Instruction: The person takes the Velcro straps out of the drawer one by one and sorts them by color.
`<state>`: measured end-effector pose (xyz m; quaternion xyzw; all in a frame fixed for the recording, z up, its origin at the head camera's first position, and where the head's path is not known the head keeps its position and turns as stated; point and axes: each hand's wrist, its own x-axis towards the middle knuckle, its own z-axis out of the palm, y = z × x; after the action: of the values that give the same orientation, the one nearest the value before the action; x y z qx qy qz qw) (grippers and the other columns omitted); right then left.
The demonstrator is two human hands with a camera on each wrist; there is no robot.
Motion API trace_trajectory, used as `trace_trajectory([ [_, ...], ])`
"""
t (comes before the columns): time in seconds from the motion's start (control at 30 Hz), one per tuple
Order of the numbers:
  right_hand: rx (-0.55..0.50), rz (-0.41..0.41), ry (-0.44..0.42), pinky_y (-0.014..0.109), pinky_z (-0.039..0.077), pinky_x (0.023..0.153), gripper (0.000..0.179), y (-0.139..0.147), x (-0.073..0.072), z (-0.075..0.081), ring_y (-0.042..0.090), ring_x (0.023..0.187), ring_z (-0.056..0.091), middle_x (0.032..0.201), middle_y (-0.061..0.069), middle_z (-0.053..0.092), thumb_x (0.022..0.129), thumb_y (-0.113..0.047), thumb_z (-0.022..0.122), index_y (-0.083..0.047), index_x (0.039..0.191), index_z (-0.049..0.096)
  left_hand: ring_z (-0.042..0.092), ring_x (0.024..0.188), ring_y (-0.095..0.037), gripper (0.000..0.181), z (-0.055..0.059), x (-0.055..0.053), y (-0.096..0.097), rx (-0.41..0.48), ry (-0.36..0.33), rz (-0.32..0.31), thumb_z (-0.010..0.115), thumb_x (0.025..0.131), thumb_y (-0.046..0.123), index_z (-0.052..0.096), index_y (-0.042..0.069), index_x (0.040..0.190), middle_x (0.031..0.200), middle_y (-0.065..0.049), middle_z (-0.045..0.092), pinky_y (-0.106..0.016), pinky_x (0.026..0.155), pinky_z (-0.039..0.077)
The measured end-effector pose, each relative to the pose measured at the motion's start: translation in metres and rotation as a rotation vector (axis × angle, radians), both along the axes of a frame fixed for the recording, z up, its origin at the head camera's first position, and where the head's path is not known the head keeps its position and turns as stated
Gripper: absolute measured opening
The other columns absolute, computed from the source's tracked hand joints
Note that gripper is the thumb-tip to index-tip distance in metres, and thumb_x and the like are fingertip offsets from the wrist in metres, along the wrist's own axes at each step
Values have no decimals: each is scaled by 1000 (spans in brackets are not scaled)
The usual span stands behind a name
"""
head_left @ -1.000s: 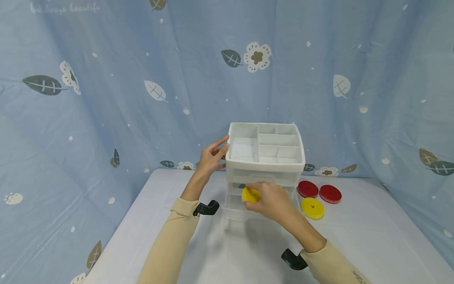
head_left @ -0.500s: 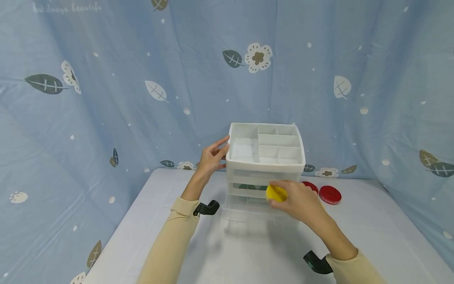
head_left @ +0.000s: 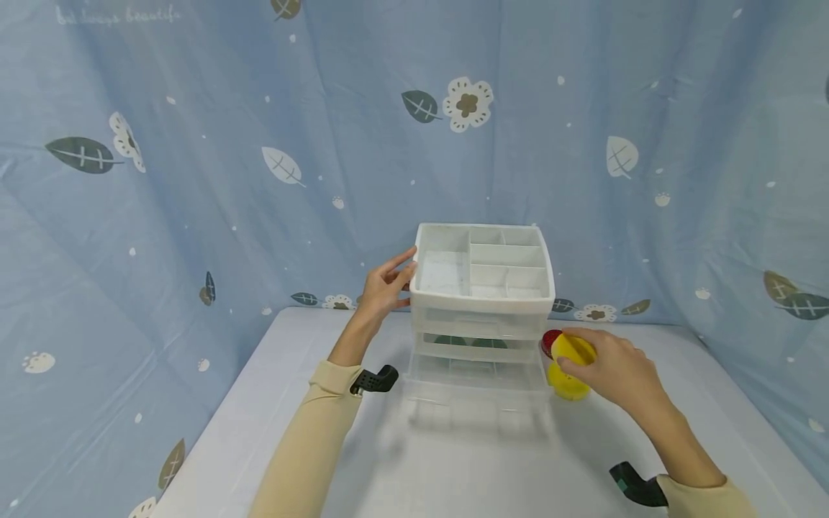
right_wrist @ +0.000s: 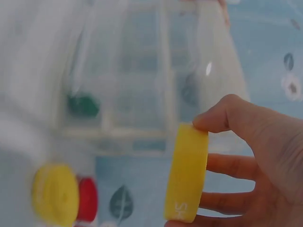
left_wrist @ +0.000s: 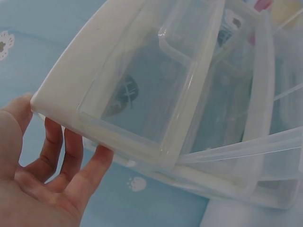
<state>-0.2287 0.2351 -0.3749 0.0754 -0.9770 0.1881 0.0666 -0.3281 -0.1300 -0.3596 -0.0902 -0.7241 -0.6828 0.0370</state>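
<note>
My right hand (head_left: 618,367) pinches a yellow disc-shaped roll (right_wrist: 187,172) between thumb and fingers, with white letters on its edge. Another yellow roll (head_left: 570,387) lies on the table just below it in the head view. Beside that, a red roll (head_left: 549,341) is partly hidden by my hand. My left hand (head_left: 383,289) rests its fingertips on the left side of a white drawer unit (head_left: 482,306). In the left wrist view, thumb and fingers touch the unit's wall. The unit's lower clear drawer (head_left: 476,374) is pulled out.
The unit's top tray (head_left: 447,270) is divided into several compartments. A green thing (right_wrist: 84,105) shows through the clear plastic in the right wrist view. Behind the white table (head_left: 466,475) hangs a blue patterned curtain (head_left: 324,144).
My right hand has carried the yellow roll rightward from in front of the drawers to above the rolls on the table. My left hand has stayed on the unit.
</note>
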Motion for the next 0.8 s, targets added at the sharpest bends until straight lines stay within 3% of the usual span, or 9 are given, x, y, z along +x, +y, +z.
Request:
trace_trajectory([
  [0.27, 64, -84, 1, 45, 55, 56, 61, 40, -15, -35, 35, 79, 56, 114, 32, 63, 81, -35, 77, 1, 127, 61, 65, 87, -17, 40, 0, 1, -1, 9, -14, 4, 63, 94, 43, 57, 45, 133, 104, -6, 62, -43, 85, 61],
  [0.5, 74, -139, -23, 37, 53, 49, 67, 63, -24, -65, 27, 68, 54, 101, 31, 64, 78, -34, 80, 8, 126, 59, 65, 86, -15, 44, 3, 2, -1, 13, -30, -15, 62, 95, 42, 54, 41, 138, 112, -15, 61, -47, 88, 59],
  [0.8, 85, -210, -125, 54, 57, 61, 73, 77, -35, -93, 41, 81, 58, 113, 36, 59, 78, -39, 80, 6, 130, 56, 66, 85, -16, 41, -1, -1, 0, 20, -3, -1, 63, 94, 43, 57, 43, 135, 100, -5, 62, -44, 83, 61],
])
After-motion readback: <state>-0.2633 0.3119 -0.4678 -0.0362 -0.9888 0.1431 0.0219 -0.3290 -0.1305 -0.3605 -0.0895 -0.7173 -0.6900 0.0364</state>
